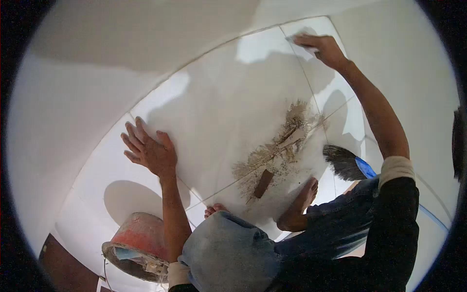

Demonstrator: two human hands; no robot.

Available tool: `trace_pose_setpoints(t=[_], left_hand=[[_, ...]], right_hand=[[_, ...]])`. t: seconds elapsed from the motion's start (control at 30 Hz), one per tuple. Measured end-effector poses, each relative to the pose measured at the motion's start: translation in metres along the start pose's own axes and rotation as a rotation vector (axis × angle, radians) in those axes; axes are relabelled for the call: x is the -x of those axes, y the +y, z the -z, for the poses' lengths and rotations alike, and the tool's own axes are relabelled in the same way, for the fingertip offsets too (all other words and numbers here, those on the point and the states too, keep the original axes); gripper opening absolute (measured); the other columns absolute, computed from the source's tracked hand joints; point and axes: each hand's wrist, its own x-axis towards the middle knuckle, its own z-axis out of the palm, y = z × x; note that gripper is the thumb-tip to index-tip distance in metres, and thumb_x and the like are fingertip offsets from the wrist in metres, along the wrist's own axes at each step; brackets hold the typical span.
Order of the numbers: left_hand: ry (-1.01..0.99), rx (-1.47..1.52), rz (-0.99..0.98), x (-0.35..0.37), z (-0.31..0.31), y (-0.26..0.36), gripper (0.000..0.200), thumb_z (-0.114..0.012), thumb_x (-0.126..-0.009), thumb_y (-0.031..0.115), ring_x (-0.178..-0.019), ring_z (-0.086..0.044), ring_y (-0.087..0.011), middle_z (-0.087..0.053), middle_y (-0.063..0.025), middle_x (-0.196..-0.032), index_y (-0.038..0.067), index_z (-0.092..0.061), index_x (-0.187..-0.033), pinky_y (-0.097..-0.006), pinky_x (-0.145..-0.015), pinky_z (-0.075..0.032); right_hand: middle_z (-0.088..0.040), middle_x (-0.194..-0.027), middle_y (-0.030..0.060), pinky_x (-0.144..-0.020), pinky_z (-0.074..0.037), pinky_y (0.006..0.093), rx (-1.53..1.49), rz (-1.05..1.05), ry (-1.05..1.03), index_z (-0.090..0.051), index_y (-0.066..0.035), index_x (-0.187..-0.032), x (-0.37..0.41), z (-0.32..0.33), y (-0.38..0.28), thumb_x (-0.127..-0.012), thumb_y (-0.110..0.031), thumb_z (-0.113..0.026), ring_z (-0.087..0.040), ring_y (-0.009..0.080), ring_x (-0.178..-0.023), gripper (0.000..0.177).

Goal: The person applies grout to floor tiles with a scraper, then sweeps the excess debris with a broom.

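- Up past the dirt patch [258, 163], at the far right corner of the floor [214, 112], here's the right hand [328, 48], fingers closed around a small flat thing [290, 38]!
- And a look at it: thin, pale grey, mostly tucked under the fingers, one edge poking out past the tips; what it's made of, I cannot tell.
- Over to the left of the dirt patch, the left hand [153, 151] is spread wide, fingers apart, gripping nothing; whether the palm touches the floor, I cannot tell.
- The dirt patch itself: crumbly, brown and grey, fanned across the white tiles, a dark brown strip [263, 184] lying at its near end.
- Just right of the dirt patch, a broom [343, 163], black bristles, blue above them.
- Well left of the dirt patch, nearer the person, a grimy reddish bucket [138, 233].
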Motion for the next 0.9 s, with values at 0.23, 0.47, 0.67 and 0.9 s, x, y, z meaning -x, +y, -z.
trace_pose_setpoints(t=[0.23, 0.47, 0.67, 0.9], left_hand=[[0.031, -0.02, -0.009, 0.001, -0.001, 0.001, 0.063, -0.058, -0.09, 0.028, -0.148, -0.025, -0.0349, -0.033, -0.0065, -0.159, 0.024, -0.039, -0.15, -0.0665, -0.114, -0.018], [-0.009, -0.037, -0.015, 0.001, 0.002, 0.006, 0.065, -0.054, -0.089, 0.026, -0.148, -0.023, -0.0398, -0.033, -0.0127, -0.158, 0.018, -0.038, -0.151, -0.0666, -0.114, -0.016], [-0.039, -0.068, -0.005, 0.002, 0.0, 0.003, 0.065, -0.053, -0.089, 0.029, -0.148, -0.022, -0.04, -0.032, -0.0134, -0.158, 0.017, -0.038, -0.151, -0.0656, -0.114, -0.015], [-0.011, -0.048, -0.028, 0.0, -0.001, 0.006, 0.064, -0.053, -0.09, 0.032, -0.148, -0.021, -0.0377, -0.032, -0.0104, -0.158, 0.018, -0.038, -0.151, -0.064, -0.115, -0.016]], right_hand=[[-0.062, -0.132, 0.0028, -0.107, -0.05, 0.0378, -0.074, -0.133, -0.117, -0.066, -0.02, -0.127, 0.009, 0.01, -0.001, -0.075, 0.012, -0.066, -0.058, 0.0265, -0.125, 0.061], [-0.061, -0.134, 0.003, -0.104, -0.051, 0.0383, 0.131, -0.006, -0.103, -0.065, -0.022, -0.13, -0.02, 0.01, 0.017, -0.084, 0.004, -0.063, -0.06, 0.0277, -0.122, 0.053], [-0.063, -0.131, 0.0055, -0.099, -0.053, 0.0391, 0.105, -0.007, -0.045, -0.065, -0.023, -0.129, -0.022, -0.004, 0.018, -0.086, -0.003, -0.064, -0.062, 0.0286, -0.118, 0.048], [-0.062, -0.133, 0.0065, -0.099, -0.054, 0.0395, 0.023, -0.094, -0.133, -0.063, -0.018, -0.131, 0.015, -0.005, 0.021, -0.084, 0.003, -0.062, -0.061, 0.0296, -0.12, 0.052]])
